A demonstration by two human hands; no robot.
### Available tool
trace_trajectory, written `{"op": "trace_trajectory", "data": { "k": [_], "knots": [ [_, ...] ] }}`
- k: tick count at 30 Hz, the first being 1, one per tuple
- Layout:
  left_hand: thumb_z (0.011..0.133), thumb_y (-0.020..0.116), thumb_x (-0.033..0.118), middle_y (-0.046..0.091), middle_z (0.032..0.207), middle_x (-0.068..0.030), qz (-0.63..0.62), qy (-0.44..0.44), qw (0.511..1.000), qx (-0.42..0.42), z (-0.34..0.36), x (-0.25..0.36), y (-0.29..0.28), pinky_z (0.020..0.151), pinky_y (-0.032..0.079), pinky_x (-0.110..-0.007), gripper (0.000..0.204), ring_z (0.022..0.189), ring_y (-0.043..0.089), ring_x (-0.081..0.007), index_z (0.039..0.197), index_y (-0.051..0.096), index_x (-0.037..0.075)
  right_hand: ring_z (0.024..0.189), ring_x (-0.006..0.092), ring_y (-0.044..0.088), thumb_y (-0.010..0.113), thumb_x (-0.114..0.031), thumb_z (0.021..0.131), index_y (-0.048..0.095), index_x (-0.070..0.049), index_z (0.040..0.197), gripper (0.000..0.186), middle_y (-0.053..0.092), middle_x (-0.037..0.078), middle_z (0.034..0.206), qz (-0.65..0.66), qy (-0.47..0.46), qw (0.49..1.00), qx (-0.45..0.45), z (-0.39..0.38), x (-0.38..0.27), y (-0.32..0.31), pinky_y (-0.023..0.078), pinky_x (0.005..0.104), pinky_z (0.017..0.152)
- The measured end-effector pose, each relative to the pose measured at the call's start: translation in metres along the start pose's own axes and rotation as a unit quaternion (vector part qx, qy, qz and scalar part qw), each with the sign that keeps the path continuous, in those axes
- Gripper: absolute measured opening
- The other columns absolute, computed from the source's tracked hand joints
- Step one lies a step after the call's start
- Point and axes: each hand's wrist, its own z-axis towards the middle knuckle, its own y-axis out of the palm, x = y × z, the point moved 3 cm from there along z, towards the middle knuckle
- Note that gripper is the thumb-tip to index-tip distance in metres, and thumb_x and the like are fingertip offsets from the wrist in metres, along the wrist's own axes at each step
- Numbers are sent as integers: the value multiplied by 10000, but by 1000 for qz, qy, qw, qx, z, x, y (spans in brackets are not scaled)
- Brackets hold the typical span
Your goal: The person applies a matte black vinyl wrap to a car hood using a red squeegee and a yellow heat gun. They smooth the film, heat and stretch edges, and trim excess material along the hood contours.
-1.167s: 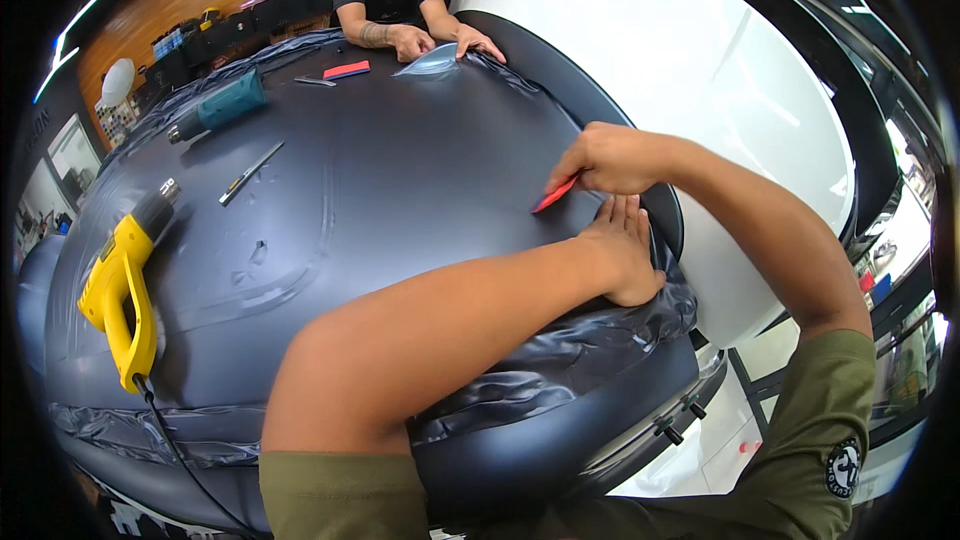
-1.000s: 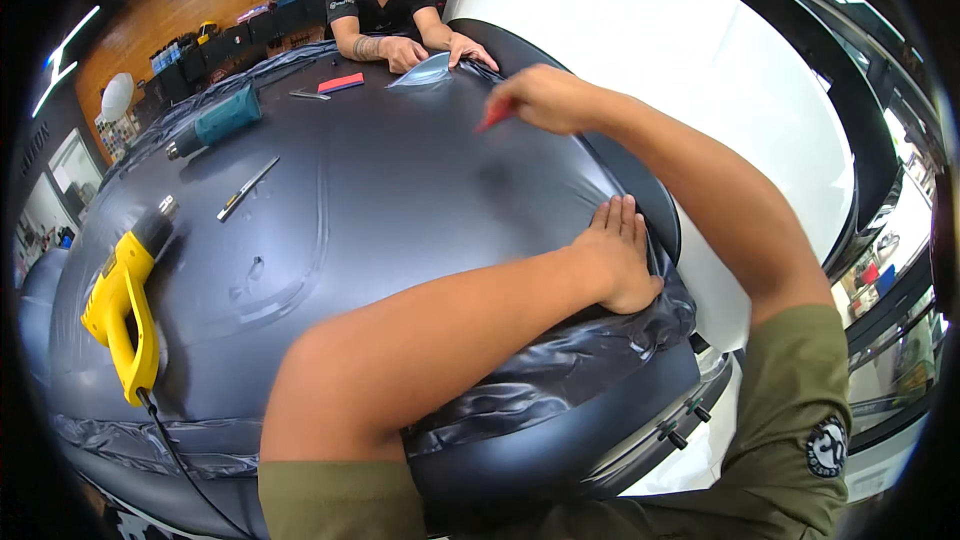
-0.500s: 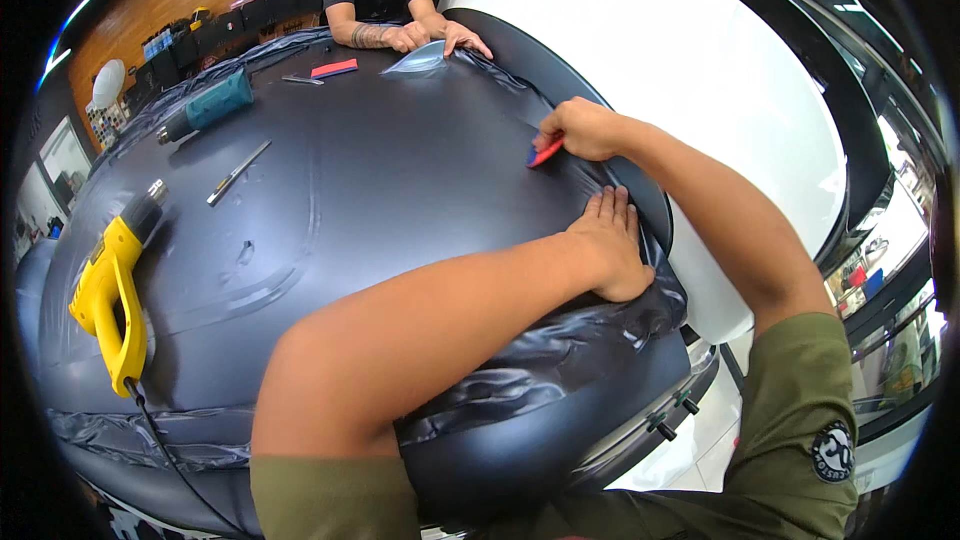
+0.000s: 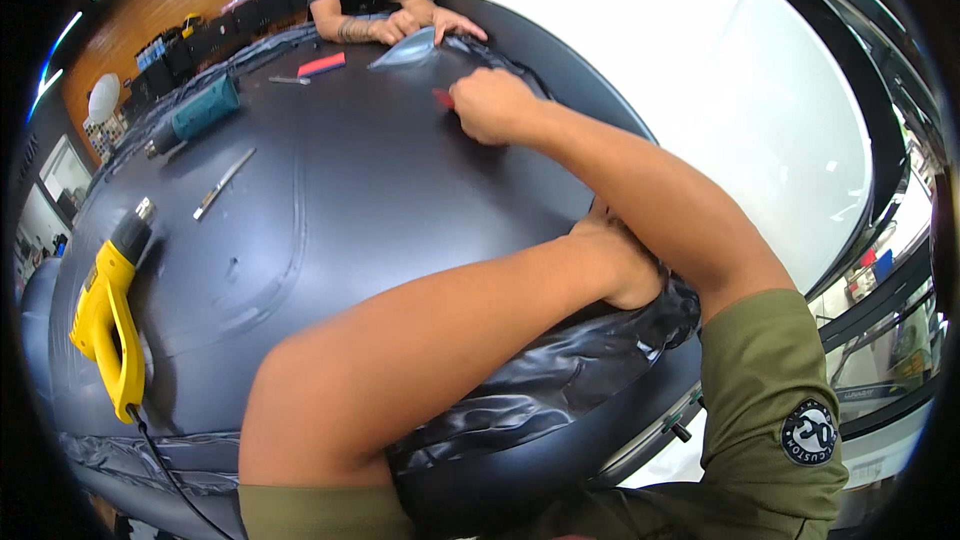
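The right hand point(image 4: 492, 105) is closed around a small red plastic squeegee point(image 4: 443, 97), whose tip presses on the matte black vinyl film point(image 4: 400, 190) covering a curved car panel. The left hand point(image 4: 630, 265) rests on the film near the panel's right edge, largely hidden behind the right forearm; whether it lies flat or grips cannot be told.

Edges: along the near and right rim the film bunches into glossy wrinkled folds point(image 4: 540, 380) hanging over the edge. Beyond the right edge lies a white body panel point(image 4: 700, 70). The centre of the film lies broad and smooth between both hands and the tools on the left.

Left side: a yellow heat gun point(image 4: 105, 320) lies on the film, its cord trailing off the near edge. Further up lie a slim metal knife point(image 4: 222, 183), a teal power tool point(image 4: 200, 115) and a flat red card point(image 4: 322, 64).

At the far edge another person's hands point(image 4: 430, 22) hold down a grey film piece point(image 4: 405, 50), just beyond the squeegee.
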Motion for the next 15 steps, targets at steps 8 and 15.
{"op": "trace_trajectory", "data": {
  "k": [8, 15],
  "knots": [
    [981, 434, 332, 438, 1509, -214, 102, 30, 992, 73, -3, 1, 3, 1193, 177, -526, 509, 1452, 309, -370, 1378, 548, 36, 1072, 361, 681, 555, -159, 903, 727, -37, 1109, 295, 697, 206, 1156, 42, 211, 976, -31, 38, 90, 4, 549, 452, 895],
    [997, 385, 353, 346, 1566, -221, 16, -15, 1000, 4, -3, -2, -1, 1215, 127, -518, 579, 1480, 236, -383, 1484, 421, 42, 993, 358, 714, 587, -140, 852, 741, 6, 1022, 272, 711, 239, 1081, 29, 94, 994, -41, 21, 12, -8, 554, 446, 887]
  ]
}}
